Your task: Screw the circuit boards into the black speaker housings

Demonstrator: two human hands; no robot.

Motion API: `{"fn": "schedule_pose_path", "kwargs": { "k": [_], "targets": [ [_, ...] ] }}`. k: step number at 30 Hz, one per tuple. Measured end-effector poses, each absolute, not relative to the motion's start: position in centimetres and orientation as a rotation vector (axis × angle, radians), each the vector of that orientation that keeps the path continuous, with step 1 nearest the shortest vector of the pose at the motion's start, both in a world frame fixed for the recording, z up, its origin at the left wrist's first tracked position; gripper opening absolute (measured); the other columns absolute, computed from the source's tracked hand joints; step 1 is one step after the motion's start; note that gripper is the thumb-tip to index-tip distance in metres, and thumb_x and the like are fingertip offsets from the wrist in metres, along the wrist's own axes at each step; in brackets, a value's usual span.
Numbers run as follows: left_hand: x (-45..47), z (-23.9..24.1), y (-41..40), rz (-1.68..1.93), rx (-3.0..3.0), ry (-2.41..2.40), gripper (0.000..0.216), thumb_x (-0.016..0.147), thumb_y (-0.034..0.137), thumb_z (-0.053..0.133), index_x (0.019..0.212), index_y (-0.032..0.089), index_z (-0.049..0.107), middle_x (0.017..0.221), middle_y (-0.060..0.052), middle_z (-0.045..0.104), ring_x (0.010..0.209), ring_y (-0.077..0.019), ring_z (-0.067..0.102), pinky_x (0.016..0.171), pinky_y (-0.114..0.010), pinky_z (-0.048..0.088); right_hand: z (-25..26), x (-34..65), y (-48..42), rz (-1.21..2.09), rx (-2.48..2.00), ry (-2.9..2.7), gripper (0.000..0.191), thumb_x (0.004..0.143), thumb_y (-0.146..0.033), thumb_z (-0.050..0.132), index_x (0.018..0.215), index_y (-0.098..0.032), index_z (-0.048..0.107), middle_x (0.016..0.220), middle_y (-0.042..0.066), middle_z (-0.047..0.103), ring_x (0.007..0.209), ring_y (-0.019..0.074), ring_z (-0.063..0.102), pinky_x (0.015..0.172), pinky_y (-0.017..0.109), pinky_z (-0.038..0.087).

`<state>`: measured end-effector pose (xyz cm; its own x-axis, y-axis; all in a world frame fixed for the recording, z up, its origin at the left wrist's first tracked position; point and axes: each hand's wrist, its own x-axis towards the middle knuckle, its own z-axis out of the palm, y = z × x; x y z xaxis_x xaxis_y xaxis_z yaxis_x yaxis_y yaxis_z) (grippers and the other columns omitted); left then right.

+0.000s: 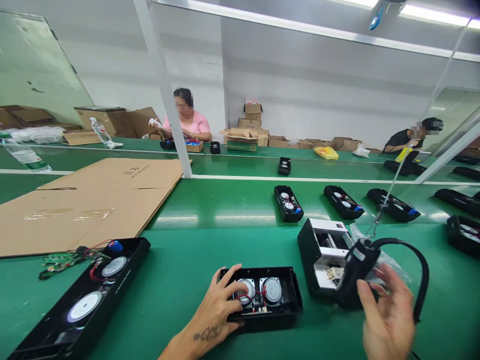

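- My left hand (217, 310) is clamped on the left end of the speaker case (279, 316). The fingers are spread over the top, reaching the nearer round speaker, and the thumb lies along the front edge.
- The case lies flat on the green table (210, 240) straight in front of me, open side up, with its long axis running left to right.
- The screwdriver (356, 270) hangs from a wire to the right of the case, near it but not touching. Its body is tilted, top up and to the right, lower end down and to the left toward the case.
- My right hand (390, 320) is the nearer one to the tool, just below and to its right. The palm is turned inward and the fingers are apart. The thumb touches the lower body, but nothing has closed round it.
- The tool's black cable (423, 270) loops over the back of that hand.
- A black and white box (318, 245) stands behind the screwdriver.
- A long speaker bar (82, 300) lies well off to my left beside a circuit board (60, 262).
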<state>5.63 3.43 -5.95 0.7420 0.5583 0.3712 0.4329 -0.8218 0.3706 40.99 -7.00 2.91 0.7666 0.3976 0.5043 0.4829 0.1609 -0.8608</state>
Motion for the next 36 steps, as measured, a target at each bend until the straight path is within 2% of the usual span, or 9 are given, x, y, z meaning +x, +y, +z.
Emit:
{"fn": "schedule_pose_path", "kwargs": {
  "k": [3, 6, 9, 11, 14, 21, 26, 32, 36],
  "targets": [
    [5.7, -6.9, 3.7, 0.748, 2.69, 0.8, 0.029, 0.068, 0.016, 0.095, 0.087, 0.027, 0.075, 0.123, -0.001, 0.077, 0.157, -0.044, 0.045, 0.125, -0.066, 0.024, 2.1, 42.7, -5.7, 0.315, -1.628, -0.78, 0.072, 0.084, -0.066, 0.08, 0.14, -0.023, 0.067, 0.138, 0.012, 0.072, 0.13, 0.0389, 0.065, 0.116, 0.054, 0.047],
    [5.7, -6.6, 3.9, 0.729, 2.689, 0.836, 0.031, 0.065, 0.016, 0.096, 0.086, 0.027, 0.076, 0.124, -0.002, 0.076, 0.157, -0.0445, 0.045, 0.125, -0.066, 0.024, 1.2, 43.3, -4.5, 0.419, -1.638, -0.752, 0.064, 0.072, -0.067, 0.089, 0.115, -0.022, 0.073, 0.105, 0.007, 0.082, 0.103, 0.0337, 0.075, 0.096, 0.046, 0.057],
    [5.4, -5.6, 3.9, 0.608, 2.699, 0.823, 0.033, 0.069, 0.015, 0.094, 0.094, 0.03, 0.078, 0.131, -0.002, 0.074, 0.159, -0.0438, 0.043, 0.125, -0.067, 0.027, -0.1, 43.5, -4.3, 0.444, -1.556, -0.763, 0.062, 0.071, -0.062, 0.091, 0.113, -0.022, 0.069, 0.073, -0.003, 0.072, 0.067, 0.0225, 0.067, 0.076, 0.041, 0.056],
    [5.3, -5.2, 4.0, 0.538, 2.709, 0.815, 0.032, 0.072, 0.013, 0.091, 0.096, 0.03, 0.078, 0.133, -0.003, 0.074, 0.161, -0.0439, 0.041, 0.123, -0.067, 0.029, -0.6, 43.8, -4.6, 0.498, -1.457, -0.819, 0.057, 0.076, -0.06, 0.089, 0.112, -0.023, 0.064, 0.062, -0.008, 0.064, 0.056, 0.0188, 0.06, 0.072, 0.04, 0.055],
    [5.5, -5.9, 3.7, 0.585, 2.736, 0.838, 0.031, 0.067, 0.01, 0.091, 0.087, 0.027, 0.075, 0.129, -0.003, 0.076, 0.158, -0.0459, 0.044, 0.122, -0.068, 0.029, 0.4, 44.5, -5.3, 0.412, -1.441, -0.824, 0.054, 0.078, -0.058, 0.09, 0.108, -0.023, 0.061, 0.061, -0.007, 0.065, 0.059, 0.0202, 0.063, 0.073, 0.041, 0.056],
    [7.8, -8.4, 2.4, 0.768, 2.788, 0.924, 0.03, 0.06, 0.011, 0.091, 0.078, 0.026, 0.072, 0.138, -0.003, 0.076, 0.155, -0.0474, 0.045, 0.121, -0.068, 0.032, 5.7, 45.3, -4.8, 0.158, -1.157, -0.758, 0.057, 0.08, -0.045, 0.094, 0.122, -0.024, 0.061, 0.069, -0.009, 0.065, 0.055, 0.0162, 0.061, 0.07, 0.039, 0.056],
    [8.3, -6.3, 2.2, 0.635, 2.797, 0.891, 0.028, 0.067, 0.011, 0.091, 0.084, 0.028, 0.077, 0.142, -0.003, 0.076, 0.154, -0.0493, 0.048, 0.116, -0.073, 0.038, 5.6, 44.9, -3.2, 0.113, -1.295, -0.875, 0.044, 0.083, -0.049, 0.091, 0.105, -0.023, 0.063, 0.06, -0.009, 0.064, 0.052, 0.0165, 0.059, 0.067, 0.037, 0.052],
    [8.1, -5.8, 2.1, 0.63, 2.759, 0.9, 0.026, 0.071, 0.012, 0.092, 0.086, 0.027, 0.077, 0.143, -0.004, 0.075, 0.156, -0.0484, 0.046, 0.119, -0.073, 0.038, 5.9, 44.5, -4.4, 0.319, -1.473, -1.067, 0.04, 0.083, -0.051, 0.088, 0.101, -0.023, 0.066, 0.059, -0.008, 0.06, 0.051, 0.0158, 0.055, 0.059, 0.035, 0.049],
    [8.4, -6.0, 1.9, 0.693, 2.695, 0.914, 0.027, 0.07, 0.012, 0.093, 0.086, 0.026, 0.077, 0.141, -0.004, 0.076, 0.156, -0.0471, 0.046, 0.121, -0.074, 0.033, 5.3, 43.0, -6.6, 0.614, -1.359, -1.024, 0.045, 0.085, -0.047, 0.09, 0.116, -0.023, 0.067, 0.063, -0.007, 0.061, 0.047, 0.0142, 0.052, 0.051, 0.032, 0.045]
  ]
}}
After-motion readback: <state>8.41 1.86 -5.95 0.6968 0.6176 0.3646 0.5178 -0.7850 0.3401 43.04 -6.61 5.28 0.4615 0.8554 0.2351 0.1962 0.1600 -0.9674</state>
